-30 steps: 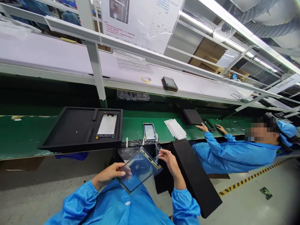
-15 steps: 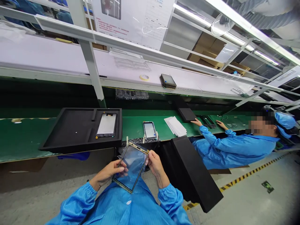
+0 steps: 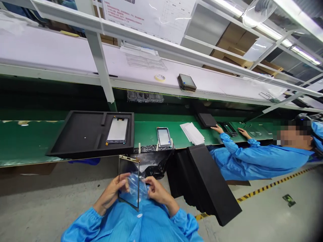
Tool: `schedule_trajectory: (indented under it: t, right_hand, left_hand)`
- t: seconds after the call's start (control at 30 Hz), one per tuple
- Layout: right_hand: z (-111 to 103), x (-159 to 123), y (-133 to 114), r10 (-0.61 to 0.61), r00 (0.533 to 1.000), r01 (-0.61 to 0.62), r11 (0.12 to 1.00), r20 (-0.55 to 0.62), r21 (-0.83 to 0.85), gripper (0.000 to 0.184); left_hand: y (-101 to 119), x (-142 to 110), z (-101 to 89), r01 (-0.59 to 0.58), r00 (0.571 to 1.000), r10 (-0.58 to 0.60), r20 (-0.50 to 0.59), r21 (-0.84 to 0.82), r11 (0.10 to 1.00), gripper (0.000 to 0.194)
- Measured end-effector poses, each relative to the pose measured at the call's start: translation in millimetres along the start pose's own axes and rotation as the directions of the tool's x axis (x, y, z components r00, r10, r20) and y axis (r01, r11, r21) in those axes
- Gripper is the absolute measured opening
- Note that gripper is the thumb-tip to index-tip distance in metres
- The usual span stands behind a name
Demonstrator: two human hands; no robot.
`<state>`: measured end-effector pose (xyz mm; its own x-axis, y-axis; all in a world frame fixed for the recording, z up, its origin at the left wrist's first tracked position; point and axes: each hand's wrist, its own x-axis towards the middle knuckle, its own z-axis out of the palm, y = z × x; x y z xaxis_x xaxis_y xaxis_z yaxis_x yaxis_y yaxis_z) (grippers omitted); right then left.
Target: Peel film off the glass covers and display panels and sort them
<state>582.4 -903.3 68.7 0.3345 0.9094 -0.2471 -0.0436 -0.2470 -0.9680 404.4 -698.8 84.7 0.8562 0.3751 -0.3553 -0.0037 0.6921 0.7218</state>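
My left hand [image 3: 112,191] grips a thin glass screen panel [image 3: 128,167] with a dark border by its left edge, thumb on the near side. The panel stands tilted in front of my blue smock, its pale strip at the top. At its right side, my right hand [image 3: 157,193] pinches a crinkled clear plastic film [image 3: 137,182], which spreads across the panel's lower half. How far the film clings to the glass I cannot tell. Beyond my hands, a framed screen [image 3: 164,137] lies at the bench edge.
A black foam tray [image 3: 75,148] holding stacked screens [image 3: 117,130] lies left on the green bench. White sheets [image 3: 193,133] lie right of centre. Black foam trays [image 3: 212,185] are stacked at my right. A co-worker in blue [image 3: 262,161] sits beyond. A black bag [image 3: 156,169] hangs below the bench.
The panel has swung more upright and shifted left and down. My right hand has left the panel's upper right edge and moved down, drawing clear film out at the side.
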Motion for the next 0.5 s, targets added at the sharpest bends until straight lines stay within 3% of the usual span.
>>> schedule_trajectory:
  t: [0.1, 0.17, 0.27, 0.33, 0.43, 0.5]
  right_hand:
    - [14.7, -9.0, -14.1, -0.064, 0.988, 0.086, 0.984, 0.138, -0.159, 0.057]
    - [15.6, -7.7, -9.7, 0.024, 0.992, -0.007, 0.991, 0.126, -0.137, 0.049]
    - [-1.1, -1.3, 21.6, 0.215, 0.975, -0.208, 0.974, -0.061, 0.094, 0.032]
    - [-23.1, 4.1, 49.2, 0.326, 0.914, -0.275, 0.936, -0.241, 0.221, 0.028]
    - [-60.3, 21.6, 85.4, 0.417, 0.796, -0.36, 0.909, -0.438, 0.21, 0.033]
    - [-78.3, 46.7, 104.3, 0.427, 0.771, -0.419, 0.899, -0.472, 0.13, 0.029]
  left_hand:
    - [1.1, -8.7, -16.2, 0.165, 0.984, -0.166, -0.066, -0.03, 0.986, 0.042]
    - [5.6, -12.9, -24.3, 0.239, 0.965, -0.238, -0.107, 0.0, 0.971, 0.045]
    - [15.9, -16.4, -35.6, 0.2, 0.964, -0.191, -0.184, 0.032, 0.979, 0.051]
    - [22.4, -17.9, -44.3, 0.075, 0.953, -0.075, -0.293, -0.011, 0.997, 0.052]
    - [26.1, -22.0, -55.5, -0.062, 0.867, 0.026, -0.498, -0.057, 0.996, 0.054]
    - [21.2, -26.8, -57.4, -0.066, 0.812, 0.033, -0.583, -0.036, 0.997, 0.056]
